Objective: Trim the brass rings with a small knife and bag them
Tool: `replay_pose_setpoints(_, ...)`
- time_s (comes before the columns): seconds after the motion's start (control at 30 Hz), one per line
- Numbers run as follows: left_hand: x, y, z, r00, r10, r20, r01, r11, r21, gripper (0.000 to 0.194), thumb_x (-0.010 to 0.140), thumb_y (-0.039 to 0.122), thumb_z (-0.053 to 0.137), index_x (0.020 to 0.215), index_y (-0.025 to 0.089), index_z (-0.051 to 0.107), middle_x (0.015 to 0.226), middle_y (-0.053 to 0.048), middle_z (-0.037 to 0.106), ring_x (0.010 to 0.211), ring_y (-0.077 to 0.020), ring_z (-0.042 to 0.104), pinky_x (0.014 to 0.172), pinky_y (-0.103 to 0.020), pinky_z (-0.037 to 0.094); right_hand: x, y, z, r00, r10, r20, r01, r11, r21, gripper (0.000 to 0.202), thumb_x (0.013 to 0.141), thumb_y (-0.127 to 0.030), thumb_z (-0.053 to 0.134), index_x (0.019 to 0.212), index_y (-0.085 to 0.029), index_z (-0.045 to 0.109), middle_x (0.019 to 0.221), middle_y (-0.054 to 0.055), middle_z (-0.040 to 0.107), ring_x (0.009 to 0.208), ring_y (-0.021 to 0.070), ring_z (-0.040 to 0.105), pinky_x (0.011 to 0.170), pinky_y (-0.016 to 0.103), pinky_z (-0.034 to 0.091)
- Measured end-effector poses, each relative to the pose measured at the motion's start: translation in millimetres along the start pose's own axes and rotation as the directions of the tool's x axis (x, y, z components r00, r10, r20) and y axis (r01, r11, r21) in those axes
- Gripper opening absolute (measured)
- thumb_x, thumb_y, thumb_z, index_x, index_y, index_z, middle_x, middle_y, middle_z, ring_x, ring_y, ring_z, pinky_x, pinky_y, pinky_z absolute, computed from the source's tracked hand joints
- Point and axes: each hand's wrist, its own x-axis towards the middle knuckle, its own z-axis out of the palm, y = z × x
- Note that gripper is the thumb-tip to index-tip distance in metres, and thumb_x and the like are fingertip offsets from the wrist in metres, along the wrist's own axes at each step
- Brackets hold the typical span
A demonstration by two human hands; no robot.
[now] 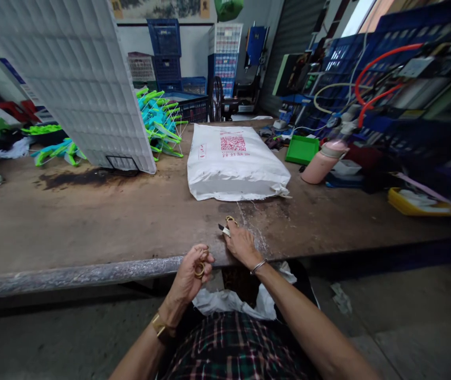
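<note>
My left hand [195, 272], a watch on its wrist, is raised at the table's front edge with its fingers curled round a brass-coloured ring [199, 269]. To its right, my right hand [239, 241] reaches over the tabletop, its fingers closed at a small tool with a dark tip and pale body [224, 229]. Yellow loops [231, 219] show just beyond those fingers; whether they belong to the tool I cannot tell. Beyond both hands a white sack [239, 163] with red print lies flat on the wooden table [130, 216], touching neither hand.
A tall white ribbed panel [90, 79] stands at the left on a wire stand, with green and blue hangers [162, 124] behind it. On the right are a green tray [302, 150], a pink bottle [324, 161] and a yellow tray [423, 203]. Crates [165, 53] are stacked behind.
</note>
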Motion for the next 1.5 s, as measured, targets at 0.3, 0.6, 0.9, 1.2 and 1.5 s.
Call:
replay_pose_setpoints(0.3, 9.2, -2.8, -9.4, 0.992, -0.116, -0.045, 0.103, 0.969, -0.226, 0.023, 0.061, 0.025, 0.072, 0.064, 0.012, 0.053, 0.067, -0.003, 0.059, 0.058, -0.0099, 0.055, 0.037, -0.013, 0.031, -10.9, 5.1, -4.6, 0.977, -0.206, 0.055, 0.202, 0.976, 0.081, 0.021, 0.085, -0.026, 0.040, 0.101, -0.021, 0.053, 0.089, 0.006, 0.067, 0.080, 0.0192, 0.061, 0.064, 0.027, 0.033)
replay_pose_setpoints(0.6, 8.6, -2.2, -9.9, 0.993, -0.101, -0.066, 0.082, 0.967, -0.243, 0.030, 0.060, 0.026, 0.075, 0.056, 0.013, 0.049, 0.060, -0.001, 0.057, 0.060, -0.0123, 0.058, 0.036, -0.013, 0.033, -14.8, 5.8, -3.9, 1.000, 0.019, -0.005, -0.017, 0.984, 0.178, 0.025, 0.086, -0.031, 0.041, 0.104, -0.019, 0.053, 0.096, 0.008, 0.066, 0.085, 0.0202, 0.061, 0.067, 0.027, 0.035)
replay_pose_setpoints(0.9, 7.5, 0.0, -8.3, 0.994, -0.075, -0.076, 0.066, 0.991, -0.113, 0.033, 0.057, 0.033, 0.077, 0.070, 0.013, 0.054, 0.069, 0.000, 0.057, 0.063, -0.0116, 0.058, 0.038, -0.014, 0.035, -17.4, -11.1, -4.4, 1.000, -0.013, 0.000, 0.013, 0.994, 0.108, 0.023, 0.084, -0.030, 0.041, 0.103, -0.021, 0.051, 0.106, 0.007, 0.060, 0.088, 0.0201, 0.058, 0.066, 0.029, 0.036)
replay_pose_setpoints(1.2, 16.3, -11.1, -10.5, 0.927, 0.374, -0.025, -0.275, 0.722, 0.635, 0.033, 0.068, 0.043, 0.064, 0.088, 0.017, 0.058, 0.053, 0.007, 0.044, 0.047, -0.0070, 0.037, 0.044, -0.019, 0.030, -8.3, -12.2, 2.7, 0.999, 0.041, 0.015, -0.043, 0.816, 0.577, 0.012, 0.075, -0.020, 0.046, 0.082, -0.018, 0.055, 0.069, 0.000, 0.057, 0.061, 0.0115, 0.048, 0.055, 0.023, 0.030)
replay_pose_setpoints(1.5, 15.5, -12.6, -8.1, 0.829, 0.479, 0.289, -0.494, 0.384, 0.780, 0.016, 0.079, 0.029, 0.051, 0.084, 0.017, 0.061, 0.071, -0.002, 0.061, 0.063, -0.0124, 0.052, 0.062, -0.024, 0.040, -29.9, -26.7, -9.4, 0.949, -0.043, 0.313, -0.302, 0.171, 0.938, 0.008, 0.067, -0.024, 0.048, 0.070, -0.018, 0.052, 0.049, -0.009, 0.039, 0.042, 0.0056, 0.030, 0.043, 0.020, 0.023)
